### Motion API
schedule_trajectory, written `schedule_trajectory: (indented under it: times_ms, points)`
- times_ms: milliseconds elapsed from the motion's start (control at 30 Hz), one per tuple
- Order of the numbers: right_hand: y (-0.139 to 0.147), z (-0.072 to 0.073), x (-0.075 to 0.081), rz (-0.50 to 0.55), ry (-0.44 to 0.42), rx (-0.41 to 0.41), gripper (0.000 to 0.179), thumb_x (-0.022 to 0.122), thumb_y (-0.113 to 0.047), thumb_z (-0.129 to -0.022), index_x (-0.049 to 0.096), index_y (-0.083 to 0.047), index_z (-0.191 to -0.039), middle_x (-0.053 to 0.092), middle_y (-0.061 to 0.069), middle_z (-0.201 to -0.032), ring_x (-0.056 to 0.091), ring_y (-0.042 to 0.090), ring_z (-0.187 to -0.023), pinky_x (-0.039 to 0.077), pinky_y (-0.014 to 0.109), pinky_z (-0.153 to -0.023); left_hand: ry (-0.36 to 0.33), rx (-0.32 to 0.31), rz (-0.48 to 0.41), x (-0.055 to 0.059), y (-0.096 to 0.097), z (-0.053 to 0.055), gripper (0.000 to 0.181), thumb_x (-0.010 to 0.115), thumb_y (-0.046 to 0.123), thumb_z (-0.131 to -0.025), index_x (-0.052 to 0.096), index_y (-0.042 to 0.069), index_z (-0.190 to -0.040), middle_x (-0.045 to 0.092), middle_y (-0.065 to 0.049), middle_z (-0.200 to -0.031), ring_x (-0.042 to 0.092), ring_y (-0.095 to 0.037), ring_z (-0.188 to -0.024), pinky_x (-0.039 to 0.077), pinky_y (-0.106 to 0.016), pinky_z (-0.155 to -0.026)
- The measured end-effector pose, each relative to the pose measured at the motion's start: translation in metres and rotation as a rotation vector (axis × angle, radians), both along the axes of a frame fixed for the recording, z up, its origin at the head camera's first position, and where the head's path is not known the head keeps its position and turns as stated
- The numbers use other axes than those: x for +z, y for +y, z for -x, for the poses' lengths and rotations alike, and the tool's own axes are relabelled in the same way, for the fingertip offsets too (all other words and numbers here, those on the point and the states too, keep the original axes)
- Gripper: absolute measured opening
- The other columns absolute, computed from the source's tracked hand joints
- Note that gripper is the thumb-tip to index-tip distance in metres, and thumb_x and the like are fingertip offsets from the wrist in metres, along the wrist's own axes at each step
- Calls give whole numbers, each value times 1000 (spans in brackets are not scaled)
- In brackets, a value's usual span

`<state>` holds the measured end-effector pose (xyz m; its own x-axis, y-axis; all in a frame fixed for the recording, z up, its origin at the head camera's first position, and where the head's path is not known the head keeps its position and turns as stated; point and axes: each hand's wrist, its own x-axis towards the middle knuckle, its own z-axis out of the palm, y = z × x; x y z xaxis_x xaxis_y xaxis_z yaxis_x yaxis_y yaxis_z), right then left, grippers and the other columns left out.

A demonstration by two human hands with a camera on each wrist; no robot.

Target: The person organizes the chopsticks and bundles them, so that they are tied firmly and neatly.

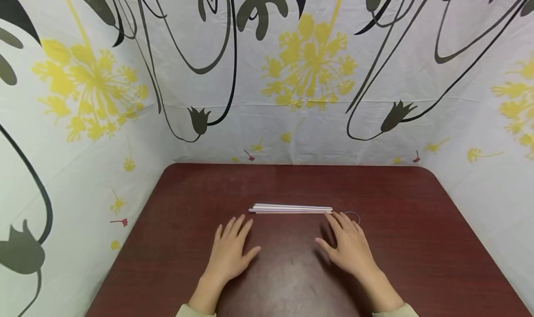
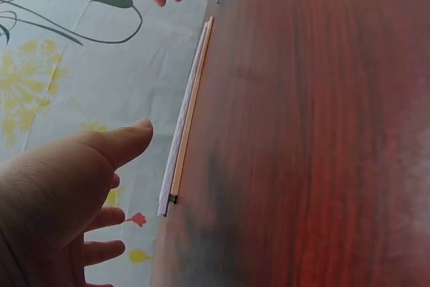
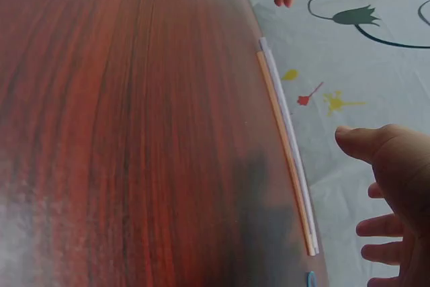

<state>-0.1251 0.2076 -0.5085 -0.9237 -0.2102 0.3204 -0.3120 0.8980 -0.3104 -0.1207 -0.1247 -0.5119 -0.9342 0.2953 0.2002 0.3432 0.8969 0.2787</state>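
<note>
Several thin, straight sticks (image 1: 292,209) lie side by side on the table, pale from above. One looks tan and another lilac-white in the left wrist view, where the bundle (image 2: 185,119) runs lengthwise. Past their right end rests a thin blue loop (image 1: 357,216), partly hidden behind my right fingers. My left hand (image 1: 228,253), fingers spread and straight, is just short of the sticks' left end and holds nothing. My right hand (image 1: 351,245) is likewise empty, its fingertips overlapping the right end in the head view; its shadow falls apart from it on the table.
The dark red-brown wooden table (image 1: 283,280) has rounded far corners. White cloth (image 1: 250,90) printed with yellow flowers and grey-green tulips hangs behind it and along both sides.
</note>
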Motion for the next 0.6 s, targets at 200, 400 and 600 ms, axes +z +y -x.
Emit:
schedule_trajectory:
  times_ms: [200,400,600]
  points:
    - [-4,10,-6,-16,-3,24,73,76,-44,-87,53,-3,-143,55,25,-141,47,45,-134,34,64,-107,-19,-21,11,-7,1,9,71,69,49,-91,49,14,-150,44,-15,-154,39,-39,-142,29,-65,-110]
    - [-7,23,-11,-10,50,74,71,79,-38,-84,56,2,-139,58,25,-136,51,44,-130,40,63,-104,-26,-37,7,-15,6,17,66,68,46,-94,51,14,-149,43,-16,-154,38,-39,-143,30,-63,-111]
    - [-11,36,-15,14,71,122,70,81,-33,-84,56,3,-138,58,27,-132,54,48,-126,42,60,-103,2,-70,32,-11,15,27,57,64,38,-98,51,13,-148,45,-16,-153,39,-39,-143,31,-58,-113]
